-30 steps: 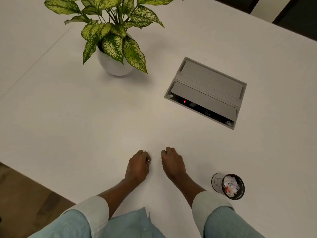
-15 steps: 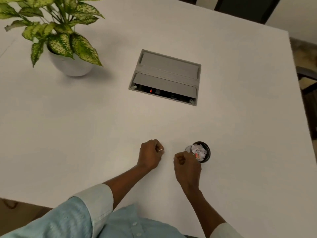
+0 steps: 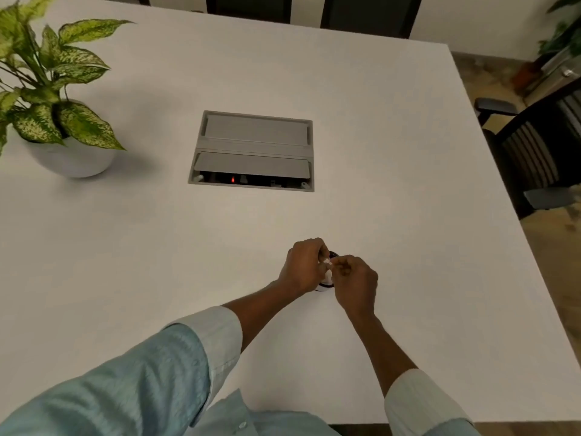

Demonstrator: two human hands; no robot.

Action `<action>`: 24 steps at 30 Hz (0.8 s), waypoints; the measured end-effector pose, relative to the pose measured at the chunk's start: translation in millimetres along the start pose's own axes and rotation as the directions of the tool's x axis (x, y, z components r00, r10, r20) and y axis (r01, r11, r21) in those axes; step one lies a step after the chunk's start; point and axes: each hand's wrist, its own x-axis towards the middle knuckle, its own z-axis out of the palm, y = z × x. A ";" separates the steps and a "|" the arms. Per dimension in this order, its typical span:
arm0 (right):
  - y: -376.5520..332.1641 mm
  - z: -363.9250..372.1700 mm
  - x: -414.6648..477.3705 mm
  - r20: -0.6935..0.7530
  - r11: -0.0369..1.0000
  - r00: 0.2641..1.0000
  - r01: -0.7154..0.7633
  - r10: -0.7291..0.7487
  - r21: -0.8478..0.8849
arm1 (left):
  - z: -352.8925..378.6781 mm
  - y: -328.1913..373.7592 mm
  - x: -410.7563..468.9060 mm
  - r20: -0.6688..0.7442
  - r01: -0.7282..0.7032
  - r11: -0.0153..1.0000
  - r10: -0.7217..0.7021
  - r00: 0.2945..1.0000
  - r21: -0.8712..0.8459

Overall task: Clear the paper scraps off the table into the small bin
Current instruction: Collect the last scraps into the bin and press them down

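Observation:
Both hands meet right above the small black bin (image 3: 332,255), which they hide almost entirely; only a bit of dark rim and a white sliver near its base show. My left hand (image 3: 304,266) is curled, pinching a small white paper scrap (image 3: 327,261) at its fingertips. My right hand (image 3: 355,282) is also curled, its fingertips touching that scrap from the right. Whether the right hand holds a scrap of its own is hidden. No loose scraps show on the white table (image 3: 157,247).
A grey cable box (image 3: 253,149) with an open flap and a red light is set into the table's middle. A potted plant in a white pot (image 3: 70,158) stands at the far left. Dark chairs (image 3: 534,152) line the table's right edge.
Both hands moved right and came together over the bin, which now lies hidden beneath them. The camera view has swung to the right as well.

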 end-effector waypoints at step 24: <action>49.3 13.5 -20.9 0.452 0.647 0.794 0.600 -0.407 -0.470 | -29.4 -153.8 -115.8 0.350 0.045 0.725 -0.385 0.854 0.688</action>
